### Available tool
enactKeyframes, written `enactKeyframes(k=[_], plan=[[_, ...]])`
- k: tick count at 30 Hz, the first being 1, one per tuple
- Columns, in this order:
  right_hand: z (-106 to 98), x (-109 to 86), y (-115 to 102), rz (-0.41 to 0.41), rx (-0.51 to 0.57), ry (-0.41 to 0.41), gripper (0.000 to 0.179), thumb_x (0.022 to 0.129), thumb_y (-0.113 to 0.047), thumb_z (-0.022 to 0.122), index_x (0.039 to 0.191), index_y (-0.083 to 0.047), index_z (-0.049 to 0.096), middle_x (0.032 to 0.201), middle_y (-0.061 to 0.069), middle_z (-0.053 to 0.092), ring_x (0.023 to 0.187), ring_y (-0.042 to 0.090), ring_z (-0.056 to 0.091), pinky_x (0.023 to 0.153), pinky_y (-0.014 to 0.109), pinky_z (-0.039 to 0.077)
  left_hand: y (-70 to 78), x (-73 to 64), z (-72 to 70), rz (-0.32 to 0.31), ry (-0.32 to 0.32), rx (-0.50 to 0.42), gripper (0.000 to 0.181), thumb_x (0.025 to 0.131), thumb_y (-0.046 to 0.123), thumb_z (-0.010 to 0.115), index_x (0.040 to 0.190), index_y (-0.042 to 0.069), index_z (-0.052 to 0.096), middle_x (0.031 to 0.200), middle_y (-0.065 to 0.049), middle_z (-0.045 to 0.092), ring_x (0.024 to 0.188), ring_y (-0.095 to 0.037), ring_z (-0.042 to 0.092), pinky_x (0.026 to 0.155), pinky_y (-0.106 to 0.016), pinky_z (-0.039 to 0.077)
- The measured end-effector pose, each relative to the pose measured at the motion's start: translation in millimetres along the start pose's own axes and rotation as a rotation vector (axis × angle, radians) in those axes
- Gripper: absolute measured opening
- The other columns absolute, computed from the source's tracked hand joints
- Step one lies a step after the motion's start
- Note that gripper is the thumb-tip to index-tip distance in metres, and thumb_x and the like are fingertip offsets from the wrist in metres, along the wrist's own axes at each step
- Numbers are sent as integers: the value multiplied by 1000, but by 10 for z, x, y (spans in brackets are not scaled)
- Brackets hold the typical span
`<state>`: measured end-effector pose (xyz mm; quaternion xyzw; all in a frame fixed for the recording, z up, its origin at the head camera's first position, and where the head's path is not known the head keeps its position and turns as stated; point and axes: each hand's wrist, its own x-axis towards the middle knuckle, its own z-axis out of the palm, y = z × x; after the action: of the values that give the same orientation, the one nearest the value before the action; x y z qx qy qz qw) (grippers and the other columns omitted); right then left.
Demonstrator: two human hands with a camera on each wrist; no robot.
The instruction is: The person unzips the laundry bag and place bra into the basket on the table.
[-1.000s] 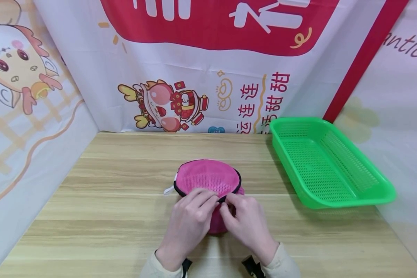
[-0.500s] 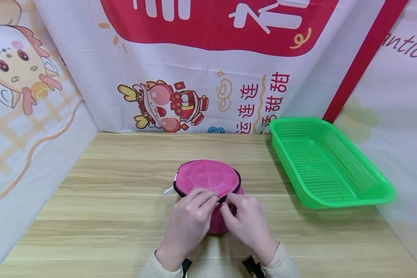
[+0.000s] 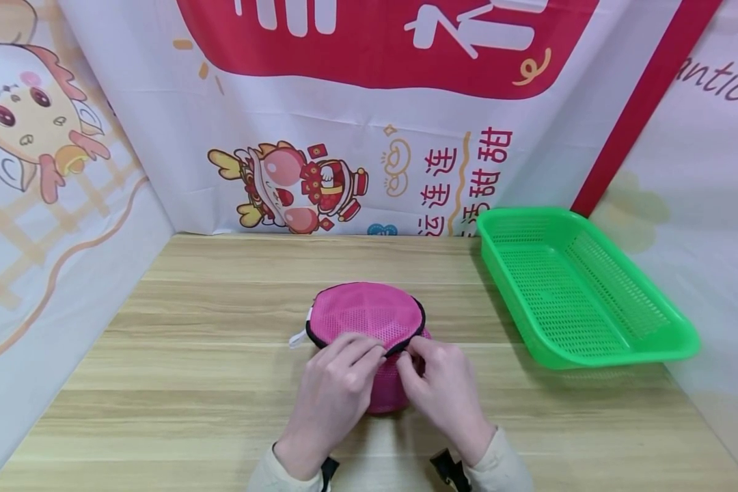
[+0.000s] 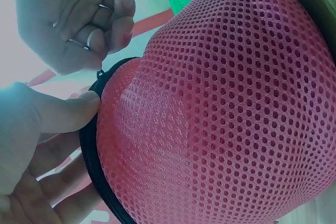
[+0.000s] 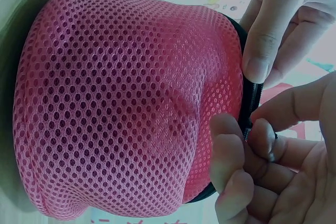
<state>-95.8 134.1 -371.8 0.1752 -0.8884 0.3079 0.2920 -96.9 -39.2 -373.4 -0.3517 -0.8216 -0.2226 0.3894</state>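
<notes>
A pink mesh laundry bag (image 3: 369, 311) stands on the table, round on top and edged by a black zipper (image 4: 94, 161). My left hand (image 3: 338, 386) pinches the zippered rim at the front, its thumb pressed on the black edge in both wrist views. Just to the right, my right hand (image 3: 443, 383) pinches the small zipper pull (image 4: 100, 72) between thumb and forefinger. The other right-hand fingers curl near the mesh in the right wrist view. A white tab (image 3: 298, 337) sticks out from the bag's left side. Both hands cover part of the front rim in the head view.
A green plastic basket (image 3: 590, 359) with perforated walls stands at the right of the wood-grain table (image 3: 190, 355). Printed cloth (image 3: 344, 109) hangs behind the table and along both sides.
My right hand has slid slightly to the right along the rim with the zipper pull, away from the left hand. The left hand has stayed in place on the rim.
</notes>
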Motion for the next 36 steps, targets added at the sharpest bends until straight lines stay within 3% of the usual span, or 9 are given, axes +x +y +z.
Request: enactKeyframes(k=[6, 15, 24, 36], plan=[[3, -1, 10, -5, 16, -15, 33, 76, -4, 62, 59, -24, 42, 54, -14, 34, 47, 0, 32, 37, 17, 25, 9, 8, -13, -17, 9, -2, 15, 81, 1, 75, 95, 3, 76, 94, -6, 72, 89, -20, 65, 76, -32, 57], [8, 1, 4, -93, 37, 25, 30, 80, -3, 61, 63, -21, 44, 59, -11, 39, 50, 4, 36, 42, 16, 29, 15, 9, -10, -33, 23, -4, 12, 82, 5, 74, 93, 4, 76, 93, -4, 71, 88, -20, 64, 74, -32, 56], [43, -3, -37, -241, 79, 46, 26, 80, -3, 62, 66, -19, 48, 62, -12, 42, 52, 3, 37, 45, 15, 33, 28, 13, 9, -43, 30, -19, 21, 82, 5, 73, 102, 3, 75, 102, -5, 70, 95, -21, 63, 82, -32, 55], [45, -28, -56, -210, 64, -5, 27, 80, -4, 62, 64, -19, 46, 59, -13, 38, 51, 0, 35, 43, 12, 29, 28, -5, 7, -26, 12, -2, 20, 79, 1, 74, 98, 4, 76, 98, -5, 72, 93, -21, 64, 80, -31, 56]])
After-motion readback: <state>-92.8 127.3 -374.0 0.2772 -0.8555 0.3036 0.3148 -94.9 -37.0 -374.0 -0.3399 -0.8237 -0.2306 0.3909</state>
